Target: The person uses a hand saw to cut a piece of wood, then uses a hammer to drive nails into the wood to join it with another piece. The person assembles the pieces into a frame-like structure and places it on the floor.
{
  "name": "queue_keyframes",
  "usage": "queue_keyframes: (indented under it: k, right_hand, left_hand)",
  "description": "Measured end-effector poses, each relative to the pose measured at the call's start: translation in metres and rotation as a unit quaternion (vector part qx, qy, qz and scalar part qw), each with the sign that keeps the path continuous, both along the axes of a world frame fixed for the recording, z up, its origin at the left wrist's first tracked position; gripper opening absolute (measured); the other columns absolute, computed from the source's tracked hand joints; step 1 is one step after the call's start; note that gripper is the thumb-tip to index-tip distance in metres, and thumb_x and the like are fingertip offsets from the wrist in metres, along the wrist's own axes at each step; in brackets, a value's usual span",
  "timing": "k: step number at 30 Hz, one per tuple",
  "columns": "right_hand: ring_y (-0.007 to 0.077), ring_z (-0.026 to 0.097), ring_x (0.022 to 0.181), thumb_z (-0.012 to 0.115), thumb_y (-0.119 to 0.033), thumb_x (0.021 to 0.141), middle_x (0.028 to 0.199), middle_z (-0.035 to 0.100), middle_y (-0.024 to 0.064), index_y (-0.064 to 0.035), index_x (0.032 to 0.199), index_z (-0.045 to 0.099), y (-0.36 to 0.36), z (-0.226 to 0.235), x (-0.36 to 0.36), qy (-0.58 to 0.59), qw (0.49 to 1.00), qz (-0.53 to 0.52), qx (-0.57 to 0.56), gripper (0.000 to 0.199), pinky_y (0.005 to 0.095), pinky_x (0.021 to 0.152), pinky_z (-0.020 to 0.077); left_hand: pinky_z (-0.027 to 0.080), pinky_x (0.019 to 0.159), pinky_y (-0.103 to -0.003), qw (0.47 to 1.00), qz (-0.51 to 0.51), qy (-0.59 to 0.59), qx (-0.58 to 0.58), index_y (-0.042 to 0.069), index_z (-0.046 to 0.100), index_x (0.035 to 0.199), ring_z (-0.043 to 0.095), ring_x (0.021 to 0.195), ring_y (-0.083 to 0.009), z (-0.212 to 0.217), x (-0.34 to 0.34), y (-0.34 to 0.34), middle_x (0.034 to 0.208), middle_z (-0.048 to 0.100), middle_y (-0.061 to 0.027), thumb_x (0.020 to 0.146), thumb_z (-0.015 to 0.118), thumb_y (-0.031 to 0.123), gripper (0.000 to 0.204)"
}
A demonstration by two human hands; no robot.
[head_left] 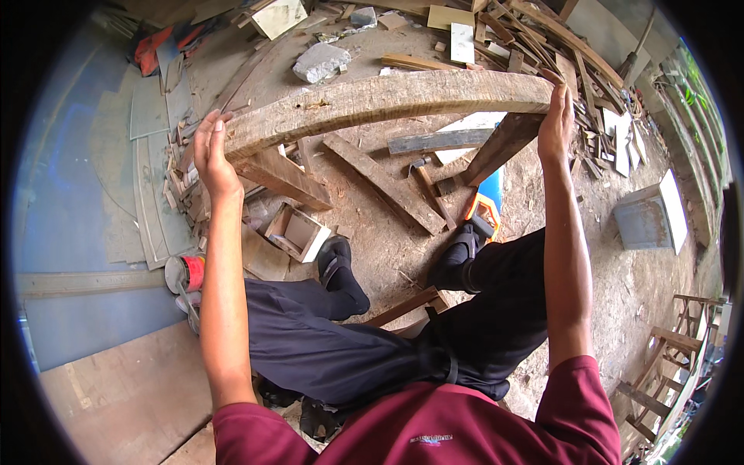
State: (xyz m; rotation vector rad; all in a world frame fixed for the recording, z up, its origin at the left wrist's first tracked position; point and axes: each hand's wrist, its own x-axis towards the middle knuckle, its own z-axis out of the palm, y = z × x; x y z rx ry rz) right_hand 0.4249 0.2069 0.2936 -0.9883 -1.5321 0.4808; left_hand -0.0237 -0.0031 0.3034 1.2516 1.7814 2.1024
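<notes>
A wooden frame (403,94) spans the space before me: a long rough top plank with a leg (288,180) slanting down near its left end and a darker leg (497,151) near its right end. The top plank looks bowed in this view. My left hand (215,161) is pressed against the plank's left end, fingers pointing up. Against the right end lies my right hand (556,122), its fingertips reaching over the top edge. Between them the two hands hold the frame. A hammer (431,194) lies on the floor beneath, beside a loose wooden plank (381,183).
An orange-and-blue handsaw (487,208) is by my right foot, and a small wooden box (298,234) by my left. A red can (186,273) stands at left. Scrap wood (535,39) and a concrete lump (321,62) lie farther off. A grey bin (645,217) is at right.
</notes>
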Motion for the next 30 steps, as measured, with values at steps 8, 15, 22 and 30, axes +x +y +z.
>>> queue_keyframes:
  k: [8, 15, 22, 30]
  right_hand:
    - [0.0236, 0.052, 0.121, 0.042, -0.04, 0.103, 0.126, 0.058, 0.0149, -0.0023, 0.13, 0.054, 0.001, -0.004, 0.007, -0.004, 0.998, 0.027, 0.063, 0.048, 0.0375, 0.107, 0.035]
    - [0.0243, 0.053, 0.122, 0.052, -0.04, 0.1, 0.127, 0.059, 0.0166, -0.0004, 0.134, 0.046, -0.013, 0.006, 0.0, -0.019, 0.997, 0.041, 0.066, 0.052, 0.0369, 0.105, 0.0376]
    - [0.0243, 0.055, 0.119, 0.053, -0.038, 0.101, 0.125, 0.06, 0.0175, -0.0006, 0.137, 0.041, -0.004, 0.008, 0.014, 0.007, 0.995, 0.051, 0.083, 0.054, 0.0372, 0.105, 0.0374]
    - [0.031, 0.055, 0.116, 0.072, -0.013, 0.088, 0.122, 0.058, 0.0194, 0.0026, 0.12, 0.052, -0.061, 0.067, -0.014, -0.088, 0.919, -0.06, 0.38, 0.04, 0.0412, 0.101, 0.0421]
  left_hand:
    - [0.029, 0.112, -0.037, 0.997, -0.033, -0.057, 0.027, -0.005, 0.055, 0.126, 0.051, 0.124, -0.0219, 0.002, -0.009, -0.016, 0.125, 0.062, -0.0178, 0.096, 0.054, 0.02, 0.039]
    - [0.03, 0.112, -0.036, 0.999, -0.025, -0.044, 0.015, -0.007, 0.051, 0.129, 0.05, 0.126, -0.0232, 0.006, -0.008, -0.021, 0.129, 0.06, -0.0192, 0.096, 0.054, 0.019, 0.042]
    - [0.031, 0.112, -0.039, 1.0, 0.001, 0.007, 0.0, -0.006, 0.048, 0.133, 0.048, 0.127, -0.027, 0.017, 0.0, -0.027, 0.134, 0.055, -0.0203, 0.096, 0.054, 0.021, 0.046]
    - [0.037, 0.108, -0.037, 0.989, 0.057, 0.132, 0.023, -0.004, 0.054, 0.125, 0.052, 0.122, -0.0233, 0.05, 0.02, -0.077, 0.127, 0.058, -0.015, 0.094, 0.059, 0.013, 0.036]
